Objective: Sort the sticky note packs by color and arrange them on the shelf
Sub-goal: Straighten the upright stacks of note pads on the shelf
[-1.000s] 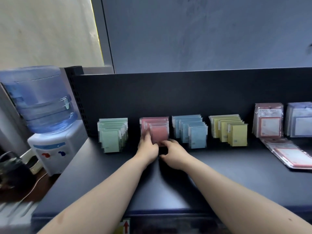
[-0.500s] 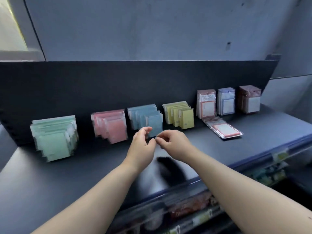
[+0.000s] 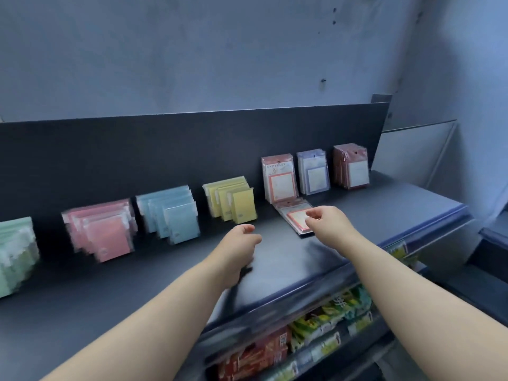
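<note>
Sticky note packs lean in rows against the dark shelf (image 3: 137, 284) back: green (image 3: 15, 254), pink (image 3: 101, 229), blue (image 3: 170, 213), yellow (image 3: 232, 200). Further right stand red-framed packs (image 3: 279, 178), purple-framed packs (image 3: 313, 171) and dark red packs (image 3: 351, 166). A few red-framed packs lie flat (image 3: 294, 215) in front of the standing red ones. My right hand (image 3: 327, 224) hovers over the flat packs, fingers loosely curled, holding nothing. My left hand (image 3: 239, 243) hangs above the bare shelf in front of the yellow row, also empty.
A grey wall (image 3: 220, 50) rises behind the shelf back. Below the shelf's front lip, a lower shelf holds colourful snack bags (image 3: 316, 331). The shelf ends at the right near a pale panel (image 3: 412, 158).
The view swung right, away from the pink row and the water dispenser. Both hands left the pink packs and moved right; the right hand now reaches over the flat red-framed packs.
</note>
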Action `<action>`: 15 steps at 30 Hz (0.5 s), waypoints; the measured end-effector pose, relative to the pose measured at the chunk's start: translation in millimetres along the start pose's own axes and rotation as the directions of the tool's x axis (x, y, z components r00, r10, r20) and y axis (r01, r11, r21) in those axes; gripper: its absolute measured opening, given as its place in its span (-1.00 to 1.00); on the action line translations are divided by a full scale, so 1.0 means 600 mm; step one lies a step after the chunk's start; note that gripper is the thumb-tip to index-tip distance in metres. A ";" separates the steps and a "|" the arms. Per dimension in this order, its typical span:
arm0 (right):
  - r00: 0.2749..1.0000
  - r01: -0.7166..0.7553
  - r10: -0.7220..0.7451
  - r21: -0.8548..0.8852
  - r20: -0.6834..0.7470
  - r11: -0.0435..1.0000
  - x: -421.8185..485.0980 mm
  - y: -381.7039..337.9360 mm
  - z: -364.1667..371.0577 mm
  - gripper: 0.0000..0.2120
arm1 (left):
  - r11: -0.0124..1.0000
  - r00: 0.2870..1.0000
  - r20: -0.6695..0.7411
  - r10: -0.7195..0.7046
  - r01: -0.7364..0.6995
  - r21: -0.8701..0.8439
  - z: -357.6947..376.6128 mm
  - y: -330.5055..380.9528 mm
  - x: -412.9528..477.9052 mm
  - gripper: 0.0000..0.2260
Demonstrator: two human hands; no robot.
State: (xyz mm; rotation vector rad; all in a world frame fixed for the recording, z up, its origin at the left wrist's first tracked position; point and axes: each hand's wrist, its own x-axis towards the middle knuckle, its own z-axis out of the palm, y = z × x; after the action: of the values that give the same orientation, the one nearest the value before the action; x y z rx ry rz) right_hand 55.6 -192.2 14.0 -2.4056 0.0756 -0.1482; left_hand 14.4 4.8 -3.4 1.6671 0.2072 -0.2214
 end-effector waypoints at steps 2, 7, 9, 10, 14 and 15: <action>0.997 -0.003 0.006 -0.036 0.080 0.999 0.039 0.029 -0.017 -0.60 | 0.994 0.999 -0.019 -0.051 0.049 -0.098 0.043 0.014 0.027 -0.89; 0.960 0.083 -0.038 -0.153 0.278 0.985 0.118 0.071 -0.047 -0.45 | 0.983 0.982 -0.169 -0.087 0.058 -0.172 0.138 0.048 0.093 -0.93; 0.931 0.127 -0.066 -0.149 0.359 0.981 0.141 0.082 -0.051 -0.50 | 0.976 0.967 -0.235 -0.094 0.043 -0.214 0.169 0.065 0.110 -0.84; 0.915 0.162 -0.100 -0.129 0.391 0.978 0.150 0.085 -0.051 -0.59 | 0.969 0.963 -0.248 -0.102 0.040 -0.245 0.181 0.072 0.117 -0.73; 0.835 0.283 -0.250 0.008 0.491 0.959 0.173 0.095 -0.048 -0.76 | 0.945 0.938 -0.313 -0.148 0.041 -0.323 0.207 0.085 0.145 -0.66; 0.811 0.293 -0.277 0.051 0.515 0.955 0.176 0.095 -0.051 -0.73 | 0.940 0.926 -0.339 -0.168 0.047 -0.337 0.208 0.086 0.150 -0.73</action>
State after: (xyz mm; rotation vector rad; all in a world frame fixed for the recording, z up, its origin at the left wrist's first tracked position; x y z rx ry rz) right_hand 155.9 -265.1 7.6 -2.3918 -0.5420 0.3734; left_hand 111.8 -124.1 8.9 1.3568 0.5876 0.0426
